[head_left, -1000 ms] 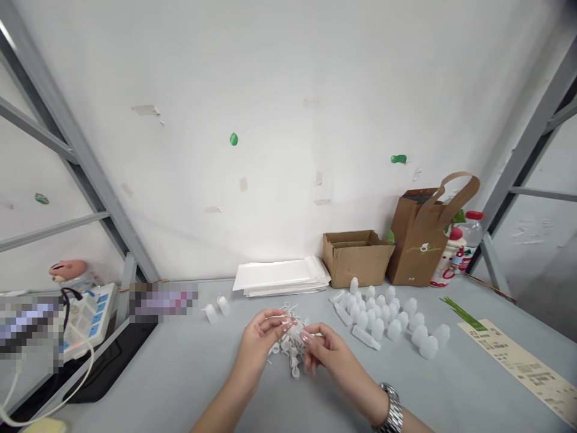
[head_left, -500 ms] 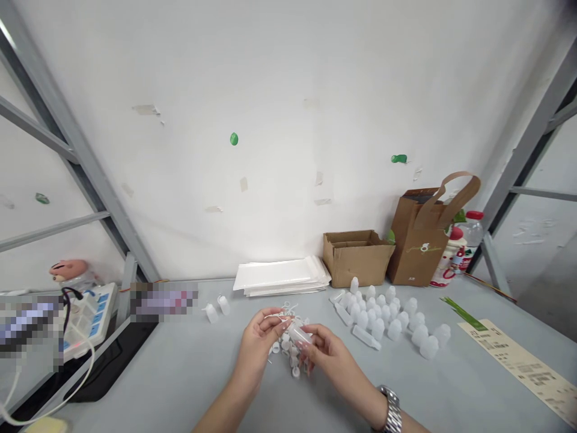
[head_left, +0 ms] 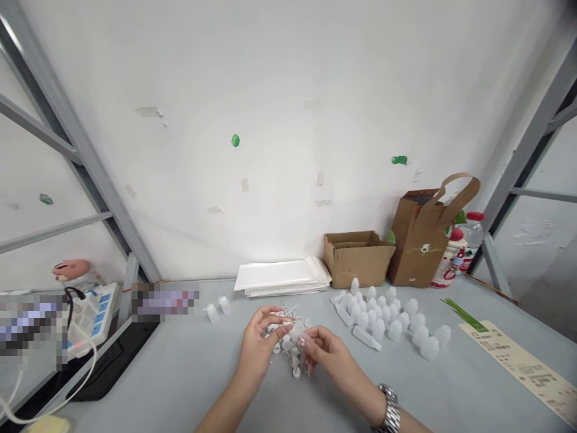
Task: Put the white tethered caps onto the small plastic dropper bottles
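Note:
A small translucent plastic squeeze bottle (head_left: 296, 332) is held between my two hands above a pile of white caps (head_left: 295, 362). My left hand (head_left: 262, 338) pinches its upper left end with thumb and fingers; whether a cap sits in that pinch is too small to tell. Around the bottle's lower right part close the fingers of my right hand (head_left: 328, 350), which partly cover it. The caps have thin looped straps and lie loose on the grey table under both hands.
Right of my hands stand many uncapped bottles (head_left: 378, 328), several lying flat. Two capped bottles (head_left: 211, 313) stand to the left. Behind are white envelopes (head_left: 282, 276), a cardboard box (head_left: 358, 264) and a brown paper bag (head_left: 417, 246). A power strip (head_left: 101, 316) lies far left.
The bottle has turned in my hands and now shows less of its length. My right fingers have moved up along it, closer to my left fingertips.

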{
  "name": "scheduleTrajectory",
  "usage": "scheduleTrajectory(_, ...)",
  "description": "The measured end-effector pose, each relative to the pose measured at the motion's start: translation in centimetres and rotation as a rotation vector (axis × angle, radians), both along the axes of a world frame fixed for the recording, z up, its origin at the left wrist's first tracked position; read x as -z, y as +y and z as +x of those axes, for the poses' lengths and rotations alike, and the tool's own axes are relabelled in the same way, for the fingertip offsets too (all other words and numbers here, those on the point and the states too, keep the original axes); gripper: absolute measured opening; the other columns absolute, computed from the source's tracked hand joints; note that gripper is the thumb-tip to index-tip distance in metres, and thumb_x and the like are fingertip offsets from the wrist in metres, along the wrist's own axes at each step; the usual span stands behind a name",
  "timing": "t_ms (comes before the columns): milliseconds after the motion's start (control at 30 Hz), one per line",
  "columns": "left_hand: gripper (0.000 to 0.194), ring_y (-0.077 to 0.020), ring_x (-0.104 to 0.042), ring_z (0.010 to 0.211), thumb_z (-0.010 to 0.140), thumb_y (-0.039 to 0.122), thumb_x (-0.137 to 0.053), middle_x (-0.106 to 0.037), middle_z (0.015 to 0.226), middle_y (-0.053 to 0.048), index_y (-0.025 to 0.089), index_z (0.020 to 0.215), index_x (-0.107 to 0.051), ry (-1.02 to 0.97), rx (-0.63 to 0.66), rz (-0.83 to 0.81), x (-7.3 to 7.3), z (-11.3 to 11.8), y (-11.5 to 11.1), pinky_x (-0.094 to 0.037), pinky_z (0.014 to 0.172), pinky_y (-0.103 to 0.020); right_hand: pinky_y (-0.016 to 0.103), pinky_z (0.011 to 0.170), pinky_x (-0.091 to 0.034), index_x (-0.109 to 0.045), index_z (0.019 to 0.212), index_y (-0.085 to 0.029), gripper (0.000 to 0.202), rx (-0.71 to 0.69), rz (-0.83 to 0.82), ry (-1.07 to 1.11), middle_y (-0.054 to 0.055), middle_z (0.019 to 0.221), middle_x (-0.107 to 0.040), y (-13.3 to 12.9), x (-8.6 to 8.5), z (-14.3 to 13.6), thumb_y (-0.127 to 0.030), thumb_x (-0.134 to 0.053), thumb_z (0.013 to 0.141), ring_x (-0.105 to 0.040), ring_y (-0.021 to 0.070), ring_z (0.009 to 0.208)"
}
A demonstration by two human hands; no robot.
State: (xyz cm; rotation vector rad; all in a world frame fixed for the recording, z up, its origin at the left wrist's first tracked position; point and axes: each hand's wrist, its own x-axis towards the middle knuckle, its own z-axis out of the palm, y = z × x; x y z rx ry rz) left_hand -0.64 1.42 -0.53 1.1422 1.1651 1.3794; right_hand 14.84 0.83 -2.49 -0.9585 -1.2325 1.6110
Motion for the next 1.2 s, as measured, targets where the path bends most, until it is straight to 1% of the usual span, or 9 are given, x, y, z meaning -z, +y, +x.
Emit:
scheduleTrajectory(67, 0.031, -0.0217, -0.063, 0.084, 0.061, 0.026, -0.072, -0.072, 0.074, -0.004, 0.019, 0.086, -0.055, 0.001, 0.018, -0.003, 0.0, 0.0, -0.1, -0.043, 0.076, -0.029, 0.024, 0.052, -0.040, -0.053, 0.070, -0.016, 0.042, -0.001, 0.035, -0.029, -0.003, 0.057, -0.057, 0.1, 0.2, 0.1, -0.053, -0.071, 0.060, -0.051, 0.0110, 0.050)
scheduleTrajectory(267, 0.031, -0.0197, -0.063, 0.078, 0.061, 0.025, -0.072, -0.071, 0.070, -0.002, 0.021, 0.084, -0.053, 0.004, 0.062, 0.012, -0.2, -0.1, -0.2, -0.043, 0.075, -0.029, 0.022, 0.048, -0.030, -0.051, 0.064, -0.015, 0.040, -0.199, -0.049, 0.094, -0.004, 0.049, -0.050, -0.4, 0.0, 0.1, -0.054, -0.058, 0.074, -0.040, 0.0067, 0.042)
scheduleTrajectory(367, 0.027, -0.0206, -0.062, 0.082, 0.061, 0.028, -0.072, -0.070, 0.074, -0.003, 0.020, 0.083, -0.058, 0.026, 0.066, 0.026, -0.4, 0.0, -0.2, -0.043, 0.077, -0.029, 0.022, 0.049, -0.028, -0.053, 0.068, -0.015, 0.043, -0.211, -0.072, 0.134, -0.006, 0.048, -0.046, -0.7, -0.2, -0.1, -0.057, -0.055, 0.074, -0.037, 0.0063, 0.041)
scheduleTrajectory(500, 0.020, -0.0232, -0.060, 0.088, 0.065, 0.035, -0.068, -0.070, 0.087, -0.007, 0.018, 0.077, -0.067, 0.115, 0.131, 0.040, -0.2, 0.2, -0.1, -0.042, 0.080, -0.030, 0.023, 0.051, -0.031, -0.050, 0.066, -0.017, 0.044, -0.132, 0.013, 0.054, -0.005, 0.050, -0.048, -0.4, -0.3, -0.1, -0.060, -0.052, 0.074, -0.040, 0.0084, 0.044)
scheduleTrajectory(567, 0.018, -0.0229, -0.060, 0.083, 0.065, 0.035, -0.067, -0.070, 0.080, -0.006, 0.018, 0.071, -0.069, 0.195, 0.153, 0.021, 0.0, 0.2, 0.1, -0.042, 0.078, -0.030, 0.024, 0.053, -0.033, -0.049, 0.065, -0.018, 0.045, -0.089, 0.058, 0.007, -0.005, 0.050, -0.047, -0.2, -0.3, 0.0, -0.062, -0.052, 0.073, -0.042, 0.0092, 0.045)
scheduleTrajectory(700, 0.016, -0.0203, -0.059, 0.071, 0.066, 0.034, -0.066, -0.067, 0.064, -0.002, 0.019, 0.060, -0.068, 0.276, 0.131, 0.011, -0.1, -0.1, 0.2, -0.041, 0.070, -0.026, 0.025, 0.052, -0.035, -0.047, 0.065, -0.019, 0.046, -0.016, 0.085, -0.080, -0.005, 0.051, -0.047, 0.2, -0.3, 0.2, -0.064, -0.053, 0.071, -0.043, 0.0101, 0.045)
scheduleTrajectory(1033, 0.018, -0.0182, -0.056, 0.067, 0.065, 0.036, -0.068, -0.064, 0.062, -0.002, 0.020, 0.057, -0.068, 0.280, 0.116, 0.093, -0.8, 0.0, -0.7, -0.040, 0.067, -0.025, 0.027, 0.057, -0.040, -0.051, 0.073, -0.019, 0.036, 0.190, 0.195, -0.197, -0.002, 0.060, -0.052, 0.1, 0.5, 0.5, -0.055, -0.055, 0.075, -0.050, 0.0145, 0.058)
scheduleTrajectory(1100, 0.021, -0.0189, -0.057, 0.068, 0.065, 0.038, -0.068, -0.066, 0.064, -0.003, 0.019, 0.059, -0.069, 0.270, 0.128, 0.065, -0.8, 0.0, -0.5, -0.042, 0.067, -0.026, 0.027, 0.058, -0.040, -0.052, 0.076, -0.019, 0.034, 0.214, 0.223, -0.220, -0.002, 0.064, -0.052, 0.1, 0.5, 0.6, -0.053, -0.055, 0.076, -0.050, 0.0150, 0.061)
scheduleTrajectory(1200, 0.026, -0.0214, -0.062, 0.071, 0.063, 0.043, -0.068, -0.070, 0.067, -0.005, 0.017, 0.066, -0.071, 0.142, 0.118, -0.028, -0.8, -0.3, -0.1, -0.045, 0.068, -0.029, 0.027, 0.060, -0.040, -0.051, 0.078, -0.020, 0.031, 0.253, 0.273, -0.241, -0.001, 0.068, -0.052, 0.2, 0.4, 0.9, -0.050, -0.053, 0.079, -0.048, 0.0154, 0.064)
